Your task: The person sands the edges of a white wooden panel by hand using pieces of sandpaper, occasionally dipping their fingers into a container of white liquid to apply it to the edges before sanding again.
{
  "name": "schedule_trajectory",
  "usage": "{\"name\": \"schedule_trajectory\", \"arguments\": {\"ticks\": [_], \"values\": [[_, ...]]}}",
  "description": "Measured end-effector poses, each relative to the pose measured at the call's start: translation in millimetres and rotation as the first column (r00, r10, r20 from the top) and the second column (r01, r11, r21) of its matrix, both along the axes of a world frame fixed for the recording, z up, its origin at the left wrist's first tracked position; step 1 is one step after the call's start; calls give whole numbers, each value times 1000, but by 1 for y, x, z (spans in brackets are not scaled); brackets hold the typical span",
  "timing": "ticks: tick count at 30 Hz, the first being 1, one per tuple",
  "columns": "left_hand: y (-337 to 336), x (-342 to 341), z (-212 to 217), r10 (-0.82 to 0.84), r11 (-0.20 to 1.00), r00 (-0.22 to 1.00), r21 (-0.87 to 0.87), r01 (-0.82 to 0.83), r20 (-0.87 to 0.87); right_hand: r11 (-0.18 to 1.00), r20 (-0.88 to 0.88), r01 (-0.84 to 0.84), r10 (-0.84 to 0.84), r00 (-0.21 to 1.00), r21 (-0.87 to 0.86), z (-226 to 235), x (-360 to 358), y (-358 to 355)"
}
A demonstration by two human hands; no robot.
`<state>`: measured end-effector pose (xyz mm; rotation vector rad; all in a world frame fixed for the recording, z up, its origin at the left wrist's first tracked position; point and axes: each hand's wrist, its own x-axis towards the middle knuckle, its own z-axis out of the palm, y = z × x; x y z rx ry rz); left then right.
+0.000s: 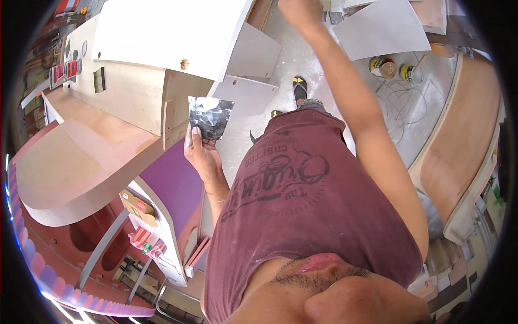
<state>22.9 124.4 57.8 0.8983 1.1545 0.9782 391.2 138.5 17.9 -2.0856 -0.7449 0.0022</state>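
Note:
My left hand (200,154) grips the lower edge of a thin, dark square plate (211,120), with the thumb across its face. White paste is smeared over this plate, thickest near its top edge. My right arm stretches far forward, and my right hand (303,15) is at the top edge of the picture. Its fingers look curled in, but they are partly cut off, so whatever they hold is hidden. Ahead and to the left lies a large white panel (167,32) with small holes, on top of a pale wooden cabinet (129,97).
Two open cans (411,73) stand on the floor at right beside a loose cable (396,110). A curved wooden piece (458,135) rises further right. At left are a rounded counter (70,167), a purple ribbed panel (175,189) and a red-and-grey can (66,71). White boards (380,29) lie ahead right.

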Motion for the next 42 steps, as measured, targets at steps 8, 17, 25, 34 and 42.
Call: {"name": "schedule_trajectory", "arguments": {"ticks": [8, 17, 25, 34, 42], "values": [[-2, -15, -6, 19, 1000, 998, -15, -18, 63, 964, 135, -211, 234, 963, -160, 16, 27, 14], [0, -32, -16, 67, 997, 996, -32, -65, 59, 868, 154, -224, 320, 935, -444, 22, -63, -11], [-1, -45, -15, 47, 998, 996, -38, -44, 72, 839, 181, -369, 467, 866, -400, 23, -151, -44], [-5, -61, -13, 28, 999, 996, -27, -26, 86, 773, -13, -568, 589, 808, -283, 31, -212, -74], [-8, -85, -21, 30, 999, 996, -16, -29, 79, 941, -198, -335, 322, 926, -38, -7, -159, -89]]}}
